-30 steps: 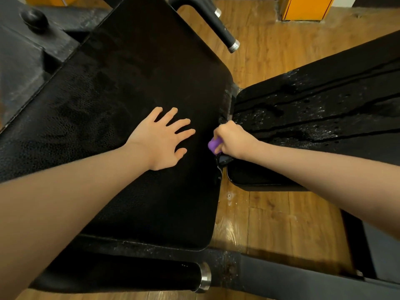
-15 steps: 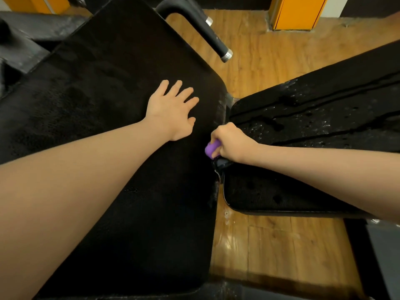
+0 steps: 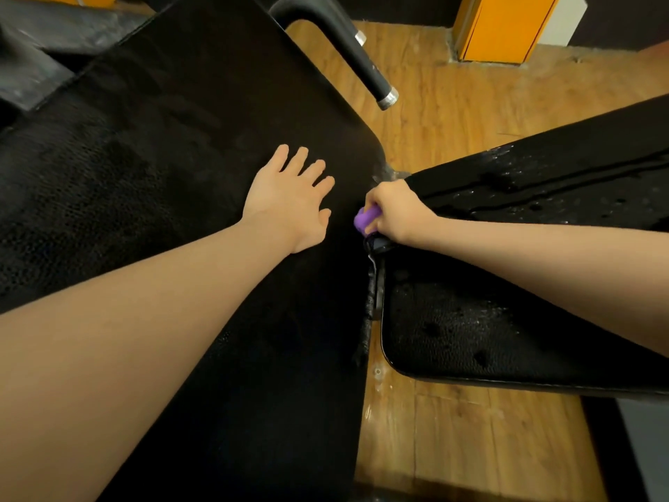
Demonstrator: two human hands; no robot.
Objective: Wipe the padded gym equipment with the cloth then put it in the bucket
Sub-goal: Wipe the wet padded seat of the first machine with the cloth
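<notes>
A large black padded backrest [image 3: 173,168] fills the left and middle of the head view. My left hand [image 3: 291,199] lies flat on it with straight, spread fingers. To the right sits a second black pad [image 3: 506,320], wet and beaded with water. My right hand [image 3: 394,210] grips a bunched purple cloth [image 3: 365,218] in the gap between the two pads, near their inner corners. Most of the cloth is hidden inside the fist. No bucket is in view.
A black handle bar with a metal end cap [image 3: 386,97] juts out above the gap. Wooden floor [image 3: 452,429] with wet patches shows between and below the pads. An orange panel [image 3: 503,27] stands at the top right. Dark machine parts [image 3: 32,67] sit at the top left.
My left hand slid up the backrest, away from me, then settled. My right hand with the cloth stayed in the gap, shifting slightly upward. The view moved closer to the pads.
</notes>
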